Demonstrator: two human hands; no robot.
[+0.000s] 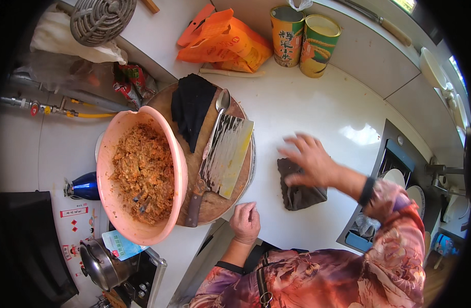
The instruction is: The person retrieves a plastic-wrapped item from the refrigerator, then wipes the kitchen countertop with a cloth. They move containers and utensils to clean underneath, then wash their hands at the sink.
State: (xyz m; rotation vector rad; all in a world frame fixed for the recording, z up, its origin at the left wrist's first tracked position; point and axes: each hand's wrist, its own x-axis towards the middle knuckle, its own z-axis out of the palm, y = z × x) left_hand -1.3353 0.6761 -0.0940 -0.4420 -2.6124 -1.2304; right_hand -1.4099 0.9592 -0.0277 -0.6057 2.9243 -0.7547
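My right hand (310, 161), blurred, is spread over a dark folded cloth (306, 198) on the white countertop (281, 104). Whether its fingers touch the cloth is hard to tell. Near the counter's front edge, my left hand (245, 223) is loosely curled, with nothing visible in it. Just left of that hand is a round wooden chopping board (212, 210). On the board lie a cleaver (229, 154) with a wet, smeared blade, a metal spoon (222, 101) and a black cloth (192, 107). A pink plastic basin (180, 161) of minced filling (143, 169) overlaps the board's left side.
An orange bag (231, 42) and two tall cans (320, 46) stand at the back. On the right is a sink (389, 134) with dishes. A steel pot (104, 265) and a blue flask (85, 186) are at left, below a gas valve (35, 107) and its yellow hose.
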